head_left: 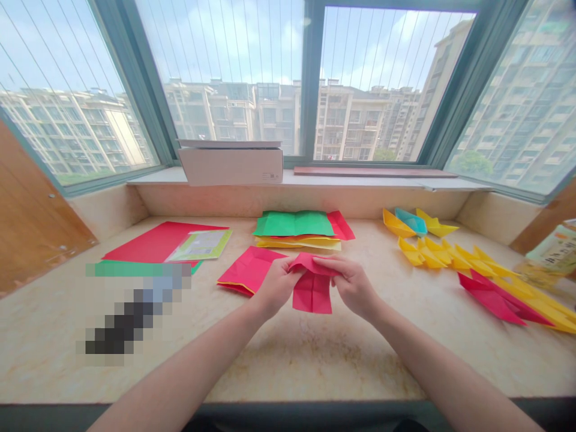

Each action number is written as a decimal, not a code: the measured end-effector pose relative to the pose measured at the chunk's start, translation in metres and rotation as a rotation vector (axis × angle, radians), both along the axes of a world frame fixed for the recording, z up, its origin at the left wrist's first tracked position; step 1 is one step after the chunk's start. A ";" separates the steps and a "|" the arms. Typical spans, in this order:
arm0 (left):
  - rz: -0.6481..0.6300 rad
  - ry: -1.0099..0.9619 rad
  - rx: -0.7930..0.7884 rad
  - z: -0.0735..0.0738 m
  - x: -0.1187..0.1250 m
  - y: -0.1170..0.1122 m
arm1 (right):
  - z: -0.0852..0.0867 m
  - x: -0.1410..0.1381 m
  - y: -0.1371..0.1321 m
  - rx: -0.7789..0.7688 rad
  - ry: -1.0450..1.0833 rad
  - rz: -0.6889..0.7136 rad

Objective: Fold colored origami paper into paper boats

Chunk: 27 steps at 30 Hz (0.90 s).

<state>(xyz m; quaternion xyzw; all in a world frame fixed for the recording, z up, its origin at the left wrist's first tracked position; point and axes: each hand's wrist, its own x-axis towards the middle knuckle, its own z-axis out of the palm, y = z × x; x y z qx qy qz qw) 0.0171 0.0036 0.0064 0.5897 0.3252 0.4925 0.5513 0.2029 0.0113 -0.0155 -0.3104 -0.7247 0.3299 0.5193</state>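
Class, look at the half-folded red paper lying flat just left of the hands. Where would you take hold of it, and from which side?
Grip the folded red paper at its near left edge, coming in low from the left front. That edge seems to lift slightly off the table, showing a yellow underside, so fingers could probably slide under there. The left hand is nearest, though it now pinches the red piece with the right hand.
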 end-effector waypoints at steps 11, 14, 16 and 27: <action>0.116 -0.003 -0.058 -0.001 0.001 -0.001 | -0.007 -0.003 0.003 -0.078 0.042 0.066; 0.180 -0.015 -0.086 -0.004 0.001 0.000 | -0.008 -0.004 0.003 -0.093 0.044 0.056; 0.155 -0.057 -0.108 -0.004 0.001 0.000 | -0.008 -0.004 0.003 -0.097 0.042 0.047; -0.010 -0.072 -0.139 -0.001 -0.003 -0.003 | -0.001 -0.002 0.000 0.073 -0.108 -0.035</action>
